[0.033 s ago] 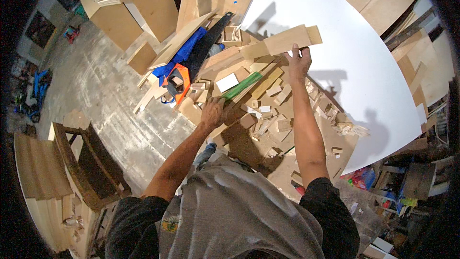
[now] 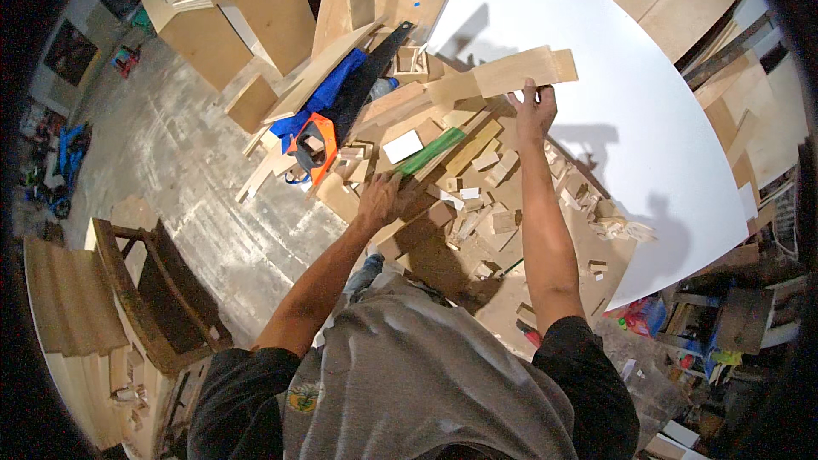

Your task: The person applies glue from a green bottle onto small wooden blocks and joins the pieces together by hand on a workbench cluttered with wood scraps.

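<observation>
My right hand (image 2: 535, 115) is raised over the far side of the cluttered worktable. Its fingers and thumb pinch the near edge of a flat wooden board (image 2: 515, 71), close to the board's right end. More pale wood lies along the board's left end, and I cannot tell whether the pieces are joined. Lower and to the left, my left hand (image 2: 379, 198) is curled at the near end of a green strip (image 2: 433, 152). Its fingertips are partly hidden. A white rectangular piece (image 2: 403, 146) lies just beyond the strip.
An orange-handled handsaw (image 2: 317, 146) rests beside blue cloth (image 2: 334, 94) at the table's left. Small wood offcuts (image 2: 503, 221) cover the worktable (image 2: 588, 243). A large white sheet (image 2: 656, 102) stands at the right. Plywood boxes (image 2: 268, 21) are at the far left, a wooden frame (image 2: 162, 290) at the near left.
The wooden board in my right hand has shifted slightly to the right and tilted a little at its right end. My left hand has hardly moved.
</observation>
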`<action>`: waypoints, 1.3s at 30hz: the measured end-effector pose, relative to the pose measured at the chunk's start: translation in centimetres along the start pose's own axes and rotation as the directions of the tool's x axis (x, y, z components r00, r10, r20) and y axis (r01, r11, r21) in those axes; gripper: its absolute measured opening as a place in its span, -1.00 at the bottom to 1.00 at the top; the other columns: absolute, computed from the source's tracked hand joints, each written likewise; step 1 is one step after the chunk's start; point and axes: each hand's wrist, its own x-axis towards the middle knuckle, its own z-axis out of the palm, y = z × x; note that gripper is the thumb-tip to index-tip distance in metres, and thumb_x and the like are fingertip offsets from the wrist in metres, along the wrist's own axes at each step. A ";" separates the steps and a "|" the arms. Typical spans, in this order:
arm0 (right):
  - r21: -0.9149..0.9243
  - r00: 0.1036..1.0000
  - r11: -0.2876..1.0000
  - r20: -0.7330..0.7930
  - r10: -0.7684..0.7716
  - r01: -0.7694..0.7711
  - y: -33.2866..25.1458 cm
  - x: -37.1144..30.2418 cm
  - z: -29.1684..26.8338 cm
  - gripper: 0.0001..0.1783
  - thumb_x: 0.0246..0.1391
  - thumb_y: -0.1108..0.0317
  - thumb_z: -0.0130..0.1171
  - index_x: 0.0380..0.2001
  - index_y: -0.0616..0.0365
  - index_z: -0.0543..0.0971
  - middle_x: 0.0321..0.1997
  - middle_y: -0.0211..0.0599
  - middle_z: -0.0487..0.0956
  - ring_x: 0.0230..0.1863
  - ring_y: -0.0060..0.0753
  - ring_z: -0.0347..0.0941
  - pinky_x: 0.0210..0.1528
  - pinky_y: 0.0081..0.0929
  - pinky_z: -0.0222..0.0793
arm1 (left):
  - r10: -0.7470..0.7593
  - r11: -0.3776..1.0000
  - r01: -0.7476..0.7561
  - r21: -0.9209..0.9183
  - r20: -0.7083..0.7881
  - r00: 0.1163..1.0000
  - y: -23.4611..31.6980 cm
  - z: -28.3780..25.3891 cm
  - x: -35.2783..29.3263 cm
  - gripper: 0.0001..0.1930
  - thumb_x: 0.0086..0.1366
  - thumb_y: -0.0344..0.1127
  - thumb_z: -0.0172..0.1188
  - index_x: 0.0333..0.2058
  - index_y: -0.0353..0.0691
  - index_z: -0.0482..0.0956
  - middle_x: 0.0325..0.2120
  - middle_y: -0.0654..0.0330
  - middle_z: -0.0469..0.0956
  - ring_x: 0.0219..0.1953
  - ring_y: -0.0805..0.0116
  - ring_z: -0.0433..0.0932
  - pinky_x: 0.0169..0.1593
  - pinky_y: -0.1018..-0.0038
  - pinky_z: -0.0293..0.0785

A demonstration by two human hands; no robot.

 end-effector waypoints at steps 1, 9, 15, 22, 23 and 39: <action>0.070 0.998 0.997 -0.058 0.027 -0.023 -0.7 -0.1 -0.1 -0.73 0.30 0.32 0.02 -0.12 0.34 0.34 -0.07 -0.14 0.43 -0.02 -0.25 0.46 0.00 -0.24 0.62 | 0.017 1.000 -0.017 0.013 0.014 1.000 0.3 0.1 0.3 -0.46 0.19 -0.05 0.20 0.02 -0.31 0.42 -0.02 -0.14 0.43 0.04 -0.16 0.38 0.12 0.10 0.35; 0.064 0.848 0.851 -0.077 0.525 -0.521 3.0 -0.4 0.2 -0.63 0.22 0.32 0.12 -0.08 0.45 0.37 -0.10 0.00 0.44 -0.23 -0.15 0.54 -0.30 -0.32 0.71 | 0.048 0.989 -0.042 -0.141 0.045 0.998 -2.2 0.1 1.8 -0.63 0.15 -0.30 0.12 -0.05 -0.27 0.48 -0.19 -0.17 0.53 -0.14 -0.20 0.49 0.01 0.07 0.43; 0.033 0.705 0.720 -0.172 0.688 -0.694 8.7 -3.6 7.3 -0.44 0.19 0.38 0.13 0.11 0.51 0.19 0.04 0.05 0.41 -0.15 -0.07 0.54 -0.21 -0.40 0.71 | -0.163 0.958 0.196 -0.212 0.163 0.973 -4.1 -0.4 1.4 -0.57 0.13 -0.30 0.19 -0.03 -0.37 0.46 -0.16 -0.24 0.54 -0.07 -0.19 0.51 0.00 0.12 0.46; -0.223 0.625 0.694 0.311 0.716 -0.685 9.8 -4.6 7.3 -0.42 0.19 0.31 0.09 0.16 0.45 0.23 -0.01 0.15 0.50 -0.02 -0.05 0.53 -0.07 -0.27 0.60 | 0.147 0.958 -0.153 -0.243 -0.043 0.988 -7.6 -0.2 -1.1 -0.52 0.09 -0.55 0.09 0.06 -0.41 0.43 -0.08 -0.29 0.50 -0.02 -0.19 0.51 0.03 0.16 0.47; -0.438 0.712 0.832 0.459 0.532 -0.340 10.2 -5.8 6.6 -0.46 0.16 0.33 0.08 0.16 0.36 0.27 -0.01 0.18 0.51 0.00 0.02 0.51 -0.03 -0.18 0.55 | 0.099 0.931 -0.098 -0.352 -0.013 0.995 -7.3 -0.2 -0.9 -0.53 0.09 -0.56 0.08 0.05 -0.41 0.44 -0.09 -0.28 0.51 -0.02 -0.20 0.51 0.02 0.16 0.47; -0.785 0.634 0.448 0.614 0.470 0.428 2.4 -22.8 0.8 -0.52 -0.10 0.49 0.13 -0.01 0.10 0.52 0.37 -0.14 0.19 0.42 -0.04 -0.01 0.31 0.17 -0.01 | -0.219 0.861 0.094 -0.499 -0.198 0.956 -3.5 -8.3 2.5 -0.81 0.26 -0.49 0.09 -0.18 -0.41 0.58 -0.49 0.06 0.61 -0.43 0.36 0.60 -0.31 0.40 0.50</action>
